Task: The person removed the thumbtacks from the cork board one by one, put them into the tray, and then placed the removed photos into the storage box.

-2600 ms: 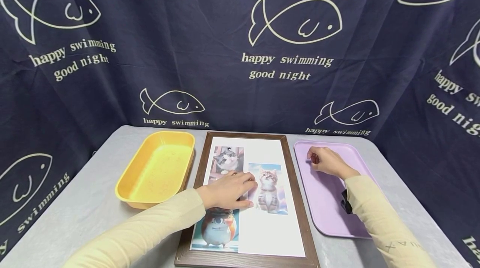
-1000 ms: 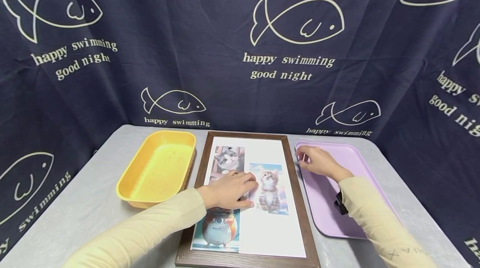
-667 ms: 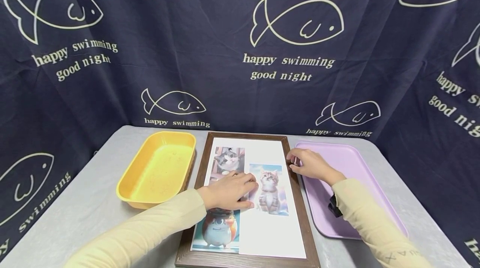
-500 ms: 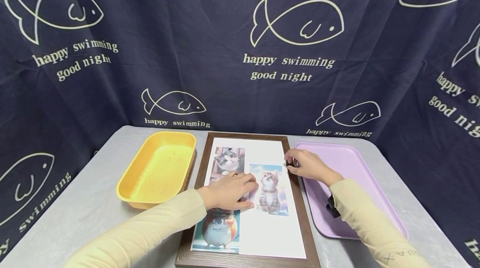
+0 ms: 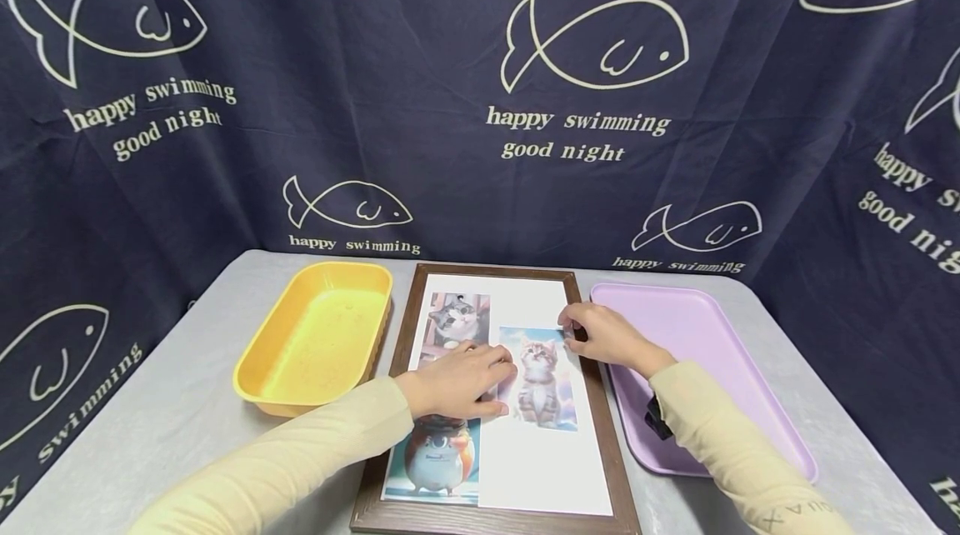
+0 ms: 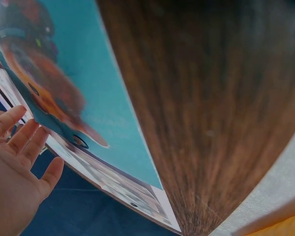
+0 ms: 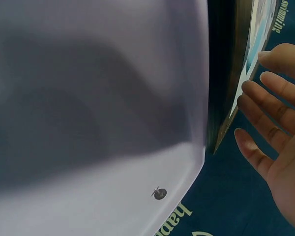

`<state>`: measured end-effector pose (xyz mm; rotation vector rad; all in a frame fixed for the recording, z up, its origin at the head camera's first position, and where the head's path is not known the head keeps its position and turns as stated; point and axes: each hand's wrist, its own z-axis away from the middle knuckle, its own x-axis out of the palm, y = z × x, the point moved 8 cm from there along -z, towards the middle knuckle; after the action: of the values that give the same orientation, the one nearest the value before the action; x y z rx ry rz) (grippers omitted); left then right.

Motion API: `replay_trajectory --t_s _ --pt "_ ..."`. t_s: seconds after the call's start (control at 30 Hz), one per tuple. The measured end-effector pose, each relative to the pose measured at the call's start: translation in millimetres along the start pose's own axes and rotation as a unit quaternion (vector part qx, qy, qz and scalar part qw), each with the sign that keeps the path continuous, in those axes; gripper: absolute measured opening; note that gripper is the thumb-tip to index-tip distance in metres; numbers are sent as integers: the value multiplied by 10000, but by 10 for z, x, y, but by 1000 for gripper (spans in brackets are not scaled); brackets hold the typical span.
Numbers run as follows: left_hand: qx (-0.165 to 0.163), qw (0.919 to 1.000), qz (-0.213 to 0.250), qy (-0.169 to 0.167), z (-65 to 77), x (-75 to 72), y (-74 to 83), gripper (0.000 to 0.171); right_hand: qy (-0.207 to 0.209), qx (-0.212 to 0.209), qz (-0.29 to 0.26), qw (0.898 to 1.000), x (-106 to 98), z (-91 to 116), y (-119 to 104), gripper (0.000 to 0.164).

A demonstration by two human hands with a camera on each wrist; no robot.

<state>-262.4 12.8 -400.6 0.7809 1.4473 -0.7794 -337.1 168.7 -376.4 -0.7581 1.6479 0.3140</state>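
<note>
A brown wooden frame (image 5: 621,477) with a white board (image 5: 543,472) lies on the table. Down its left side run a grey cat picture (image 5: 456,320) and a teal picture of a round creature (image 5: 438,460); a dark dot marks the cat picture's top edge. To their right is a kitten picture (image 5: 538,385). My left hand (image 5: 461,381) rests with loose, spread fingers across the left pictures, its fingertips at the kitten picture's edge. My right hand (image 5: 607,333) brings bent thumb and index finger together at the kitten picture's upper right corner; what they pinch is hidden.
Right of the frame lies a shallow purple tray (image 5: 690,327), with a small metal thumbtack (image 7: 160,193) in it in the right wrist view. A yellow plastic tub (image 5: 322,343) stands on the left. Dark blue printed cloth (image 5: 450,143) hangs behind the grey table (image 5: 142,402).
My right hand has moved left from over the purple tray, across its rim and the frame's edge, to the kitten picture's corner. My left hand has stayed in place.
</note>
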Motion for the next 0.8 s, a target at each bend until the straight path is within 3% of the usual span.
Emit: replay_trajectory --t_s 0.27,0.47,0.8 --pt "-20 10000 -6 -12 0 -7 -1 51 142 -245 96 9996 35 -17 -61 23" --pt "-19 10000 11 -15 3 -5 0 50 46 -132 119 9998 43 -21 -86 24" --pt "-5 9999 -156 -7 -12 8 -3 49 22 -103 -403 9991 76 -50 -64 29"
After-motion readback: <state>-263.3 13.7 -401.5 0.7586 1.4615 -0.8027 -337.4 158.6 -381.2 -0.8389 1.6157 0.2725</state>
